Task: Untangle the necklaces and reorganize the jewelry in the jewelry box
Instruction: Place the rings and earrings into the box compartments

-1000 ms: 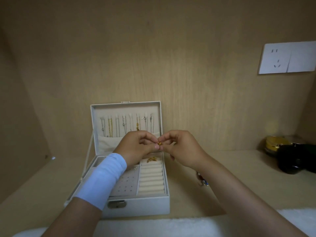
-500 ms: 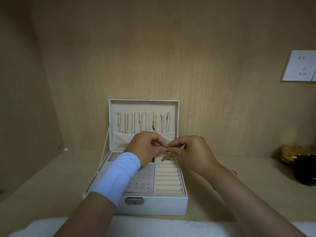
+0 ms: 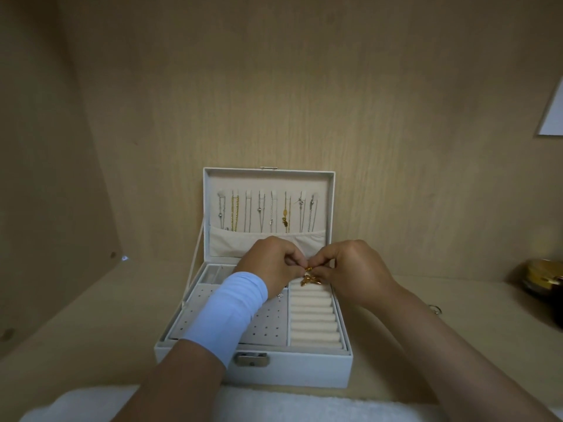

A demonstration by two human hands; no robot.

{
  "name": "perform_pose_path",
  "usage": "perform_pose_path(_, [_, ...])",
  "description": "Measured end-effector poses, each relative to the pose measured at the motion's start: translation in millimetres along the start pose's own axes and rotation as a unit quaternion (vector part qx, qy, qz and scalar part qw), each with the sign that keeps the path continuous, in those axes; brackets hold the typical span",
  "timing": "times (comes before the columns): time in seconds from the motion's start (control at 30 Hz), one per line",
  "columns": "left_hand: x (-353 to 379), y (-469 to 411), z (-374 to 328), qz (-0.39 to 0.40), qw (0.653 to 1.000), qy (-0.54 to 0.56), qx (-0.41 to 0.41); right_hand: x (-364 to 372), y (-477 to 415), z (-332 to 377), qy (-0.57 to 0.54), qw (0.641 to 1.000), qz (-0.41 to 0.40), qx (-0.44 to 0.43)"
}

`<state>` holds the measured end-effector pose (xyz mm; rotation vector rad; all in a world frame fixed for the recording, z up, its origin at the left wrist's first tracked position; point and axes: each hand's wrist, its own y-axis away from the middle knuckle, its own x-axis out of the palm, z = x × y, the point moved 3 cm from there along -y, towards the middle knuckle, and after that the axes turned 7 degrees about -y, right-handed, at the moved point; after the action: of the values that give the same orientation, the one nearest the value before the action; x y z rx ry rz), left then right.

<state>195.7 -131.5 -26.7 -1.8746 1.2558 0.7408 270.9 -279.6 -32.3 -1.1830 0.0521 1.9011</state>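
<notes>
A white jewelry box [image 3: 292, 373] stands open on the wooden shelf, its lid upright. Several necklaces [image 3: 268, 213] hang in a row inside the lid, silver and gold. My left hand [image 3: 271, 269], with a light blue wrist sleeve, and my right hand [image 3: 356, 269] meet over the back of the box's ring rolls [image 3: 313, 324]. Both pinch a small gold piece of jewelry [image 3: 309, 270] between their fingertips. A gold pendant-like piece [image 3: 309, 280] lies just below it on the back rolls; whether the two join is hidden.
An earring panel with holes [image 3: 268, 327] fills the box's left half. A dark round container with a gold lid [image 3: 542, 280] sits at the far right. A small metal ring [image 3: 435, 309] lies on the shelf right of my arm. White towel [image 3: 274, 403] along the front edge.
The view has shifted so the box sits more central and larger. Both hands have kept pinching the gold piece and sunk slightly toward the ring rolls.
</notes>
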Motion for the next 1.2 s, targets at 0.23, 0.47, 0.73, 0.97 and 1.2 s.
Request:
perform_pose_path(0.23, [-4, 3, -1, 0.036, 0.998, -0.058, 0.002, 1, 1, 0, 0.002, 0.999, 0.05, -0.004])
perform_pose_path(0.47, [-3, 4, -1, 0.038, 0.998, -0.046, 0.006, -2, 2, 0, 0.011, 0.998, 0.056, 0.013])
perform_pose_path(0.73, [-1, 6, -3, 0.068, 0.995, -0.073, 0.006, -3, 1, -7, -0.045, 0.996, 0.058, 0.041])
perform_pose_path(0.97, [-13, 10, -18, 0.008, 0.997, -0.072, 0.031, -62, 5, -21, -0.108, 0.993, 0.004, 0.047])
perform_pose_path(1.2, [18, 8, -82, 0.012, 0.993, -0.038, 0.108, -106, 34, -90, 0.035, 0.988, 0.056, 0.138])
